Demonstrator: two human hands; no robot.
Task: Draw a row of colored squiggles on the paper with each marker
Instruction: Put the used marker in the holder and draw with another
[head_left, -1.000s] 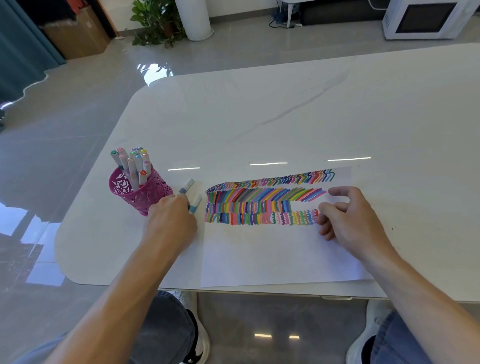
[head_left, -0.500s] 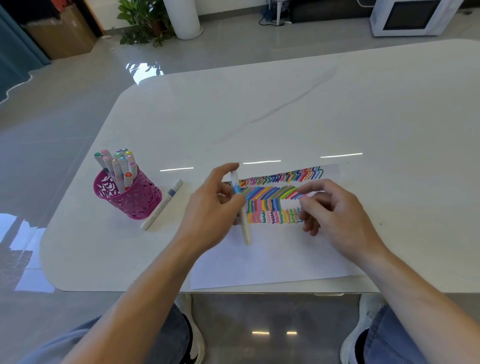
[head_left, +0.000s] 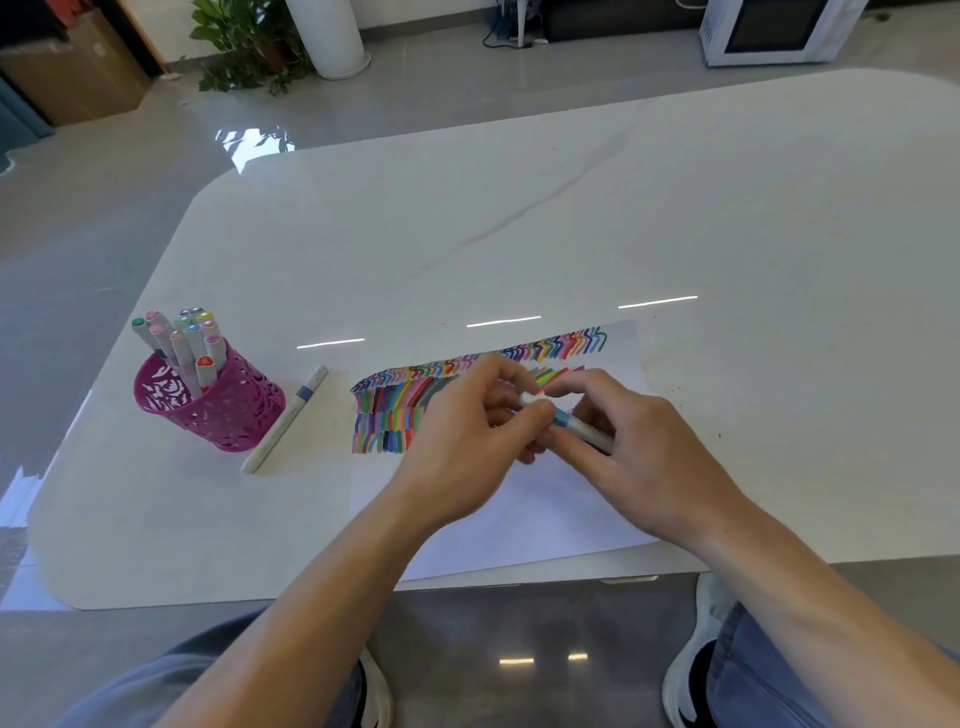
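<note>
**Two hands share one blue-banded marker above the drawing**

Both bare hands meet over the middle of the paper. The left hand (head_left: 467, 441) is curled, its thumb and fingertips pinched on the far-left end of a slim white marker with a blue band (head_left: 571, 426). The right hand (head_left: 634, 441) is closed around the same marker's near-right part, thumb on top, fingers wrapped below. The marker lies tilted, its capped end pointing far-left and its barrel running near-right into the right palm. Whether the cap is on tight or partly pulled cannot be told.

Beneath the hands lies a white rectangular sheet of paper (head_left: 519, 525), near the table's near edge. Its far half carries three rows of coloured marks (head_left: 395, 410): zigzags along the far edge, slanted strokes in the middle, and short squiggles nearest the person. The hands hide the middle of these rows. The near half of the sheet is blank.

Left of the paper, a second white marker with a blue band (head_left: 285, 421) lies flat on the table, slanted, just beside the cup. Further left stands a magenta cut-out metal pen cup (head_left: 218, 410), upright, holding a bunch of white markers with pastel caps (head_left: 182, 338).

Everything rests on a glossy white table with rounded corners (head_left: 623, 208). The person's knees in grey-blue trousers and white shoes show below the near edge.
</note>
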